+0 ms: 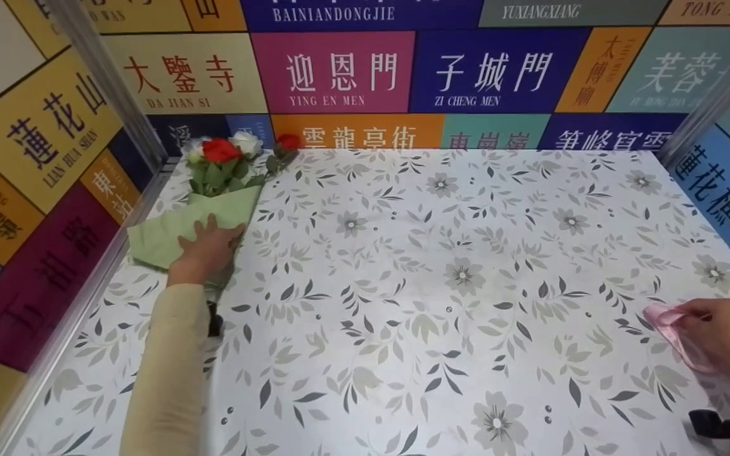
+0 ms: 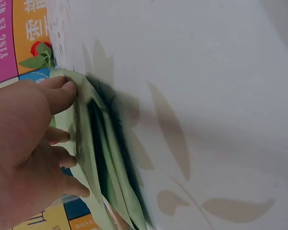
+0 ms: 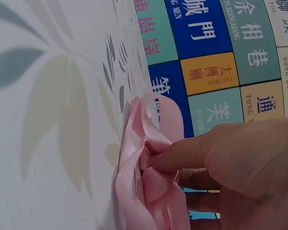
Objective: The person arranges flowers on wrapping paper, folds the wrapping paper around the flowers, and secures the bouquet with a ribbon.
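Note:
A bouquet in light green wrapping paper (image 1: 156, 237) lies at the back left of the table, its flowers pointing to the wall. Red (image 1: 220, 151) and white roses (image 1: 248, 144) show at its top. My left hand (image 1: 206, 253) rests on the paper with its fingers spread. In the left wrist view, the thumb touches the paper's folded edge (image 2: 117, 163). Over at the right side, my right hand (image 1: 729, 329) pinches a looped pink satin ribbon (image 1: 663, 316) between thumb and fingers. The ribbon's folds (image 3: 134, 191) lie against the table in the right wrist view.
The table (image 1: 403, 253) has a white cover printed with grey flowers and leaves. Panels with coloured sign blocks (image 1: 339, 69) stand behind it and on both sides. A separate-looking red rose (image 1: 288, 142) leans out beside the bouquet near the back edge.

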### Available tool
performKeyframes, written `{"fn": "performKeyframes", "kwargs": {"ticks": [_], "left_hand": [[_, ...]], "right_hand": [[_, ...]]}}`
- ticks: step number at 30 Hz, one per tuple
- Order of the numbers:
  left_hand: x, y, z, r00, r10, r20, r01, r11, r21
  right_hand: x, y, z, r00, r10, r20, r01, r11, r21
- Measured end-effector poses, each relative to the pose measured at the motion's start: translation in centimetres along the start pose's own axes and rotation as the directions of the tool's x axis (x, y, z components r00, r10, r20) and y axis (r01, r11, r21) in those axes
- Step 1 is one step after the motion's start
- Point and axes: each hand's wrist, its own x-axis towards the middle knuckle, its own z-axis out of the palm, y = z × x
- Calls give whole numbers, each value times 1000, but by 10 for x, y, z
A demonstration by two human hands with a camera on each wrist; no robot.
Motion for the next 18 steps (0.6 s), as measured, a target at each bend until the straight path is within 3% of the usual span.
{"fn": "performKeyframes", "kwargs": {"ticks": [3, 7, 11, 14, 18], "left_hand": [[0, 8, 2, 999, 23, -39, -25, 999, -39], [-1, 32, 3, 991, 81, -104, -85, 996, -39], [-7, 58, 7, 975, 164, -150, -165, 986, 6], [-10, 74, 10, 964, 205, -169, -204, 979, 22], [-16, 83, 14, 954, 218, -206, -214, 976, 41]], "right_hand": [[-2, -17, 4, 1000, 5, -2, -5, 1000, 16], [-9, -39, 1, 1000, -16, -27, 17, 999, 34], [-17, -64, -3, 991, -113, -71, 113, 994, 0], [-22, -83, -3, 973, -205, -109, 201, 978, -48], [-29, -102, -2, 935, -318, -156, 309, 948, -81]]}}
